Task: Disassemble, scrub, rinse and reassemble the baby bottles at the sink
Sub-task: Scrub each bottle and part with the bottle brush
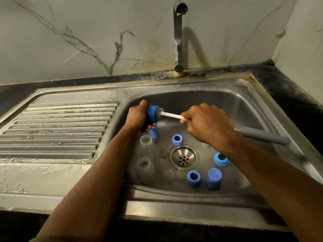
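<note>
Blue plastic collar ring [153,114] sits in my left hand [138,117], fingers curled tight round it, held over the sink basin [218,102] at abt 10 o'clock from the drain [183,156]. My right hand [208,124] grips the white stem of the bottle brush [172,116], fingers closed on it; the bristle head is at the ring's open mouth, and the grey handle end sticks out past my wrist toward 3 o'clock. Can't tell how far the bristles go in. On the basin floor: two clear bottles [146,155] lie at 9 o'clock of the drain, one behind the other, necks up toward me. A blue cap [154,132] stands just under my left hand, at 10 o'clock. A blue ring [177,139] rests at 12 o'clock, right by the drain edge. Another ring [221,159], lighter blue w/ a flared rim, sits at 3 o'clock. At 5 o'clock a third ring [193,177] and a second blue cap [214,179] stand just beside each other. Faint clear pieces, prob. teats [169,175], lie near the drain at 7 and 9 o'clock; too blurred to be sure. Tap [178,32] rises at 12 o'clock behind the basin; ribbed drainboard [57,130] w/ water patches lies off at 9 o'clock.
</note>
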